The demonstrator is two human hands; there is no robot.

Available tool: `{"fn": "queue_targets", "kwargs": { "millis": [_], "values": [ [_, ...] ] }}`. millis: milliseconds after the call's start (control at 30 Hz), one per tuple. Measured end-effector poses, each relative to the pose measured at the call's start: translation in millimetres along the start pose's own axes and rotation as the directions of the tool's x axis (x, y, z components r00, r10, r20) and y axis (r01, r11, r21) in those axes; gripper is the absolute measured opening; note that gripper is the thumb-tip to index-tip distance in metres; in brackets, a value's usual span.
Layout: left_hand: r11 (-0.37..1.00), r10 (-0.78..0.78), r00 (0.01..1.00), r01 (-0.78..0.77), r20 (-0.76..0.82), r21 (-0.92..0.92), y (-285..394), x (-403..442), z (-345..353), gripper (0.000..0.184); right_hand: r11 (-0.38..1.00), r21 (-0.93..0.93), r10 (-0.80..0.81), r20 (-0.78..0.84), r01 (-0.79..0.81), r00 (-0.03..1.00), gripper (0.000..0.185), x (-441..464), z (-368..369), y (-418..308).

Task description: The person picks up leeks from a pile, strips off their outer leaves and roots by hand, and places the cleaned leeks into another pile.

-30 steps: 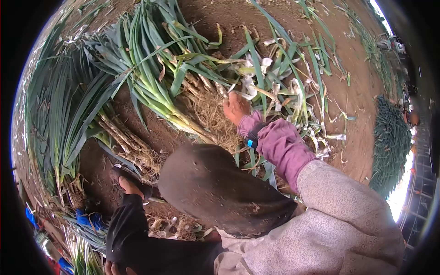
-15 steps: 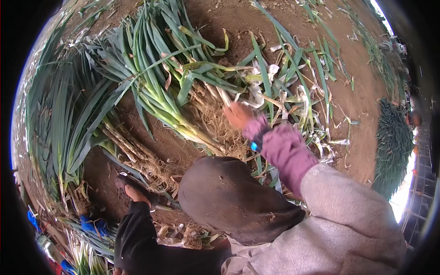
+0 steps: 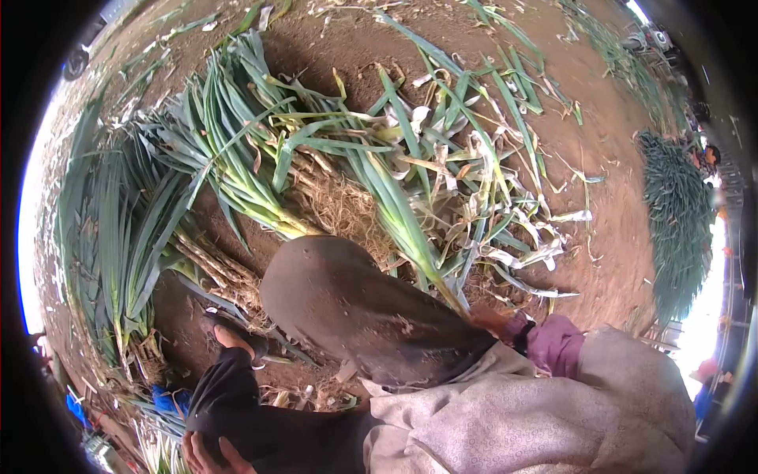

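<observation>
One leek [image 3: 404,221] points away from the right hand [image 3: 491,319], whose grip, partly hidden beyond the thigh [image 3: 379,312], looks clamped on its stem end, a hold best placed clear of the leaves [image 3: 387,186]; the left hand [image 3: 204,455], loosely spread, rests on the lower leg [image 3: 225,393].

Smooth satiny leek [image 3: 401,221], rough fibrous roots [image 3: 345,207], matt earthen ground [image 3: 616,237], dull dirt-specked cloth trousers [image 3: 339,300], wrinkled matt cloth shirt [image 3: 513,423]
</observation>
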State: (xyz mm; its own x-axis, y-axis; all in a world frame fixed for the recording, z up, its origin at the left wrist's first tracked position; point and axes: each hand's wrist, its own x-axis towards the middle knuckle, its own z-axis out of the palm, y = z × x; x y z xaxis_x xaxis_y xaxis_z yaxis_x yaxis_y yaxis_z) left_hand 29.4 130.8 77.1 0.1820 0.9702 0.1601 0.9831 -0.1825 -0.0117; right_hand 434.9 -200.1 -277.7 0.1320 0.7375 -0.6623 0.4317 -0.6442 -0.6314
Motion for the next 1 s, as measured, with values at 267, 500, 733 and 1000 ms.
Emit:
{"fn": "queue_targets", "kwargs": {
  "millis": [267,500,733,1000],
  "values": [
    [0.984,0.174,0.975,-0.167,-0.135,0.061,-18,-8,30,0.046,0.955,0.229,0.264,-0.358,-0.19,0.895,0.016,-34,-122,-130],
    [0.977,0.21,0.961,-0.212,-0.181,0.008,-13,-11,35,0.044,0.903,0.429,0.076,-0.165,0.002,0.983,0.025,-213,-183,-180],
    [0.706,0.592,0.667,-0.7,-0.453,-0.106,109,-43,-38,0.046,0.859,0.482,-0.198,0.004,0.172,0.98,0.031,-238,-150,-196],
    [0.567,0.78,0.467,-0.809,-0.416,0.154,102,-56,-30,0.022,0.857,0.127,-0.515,0.174,0.5,0.839,0.023,-193,-182,-248]
  ]
}}
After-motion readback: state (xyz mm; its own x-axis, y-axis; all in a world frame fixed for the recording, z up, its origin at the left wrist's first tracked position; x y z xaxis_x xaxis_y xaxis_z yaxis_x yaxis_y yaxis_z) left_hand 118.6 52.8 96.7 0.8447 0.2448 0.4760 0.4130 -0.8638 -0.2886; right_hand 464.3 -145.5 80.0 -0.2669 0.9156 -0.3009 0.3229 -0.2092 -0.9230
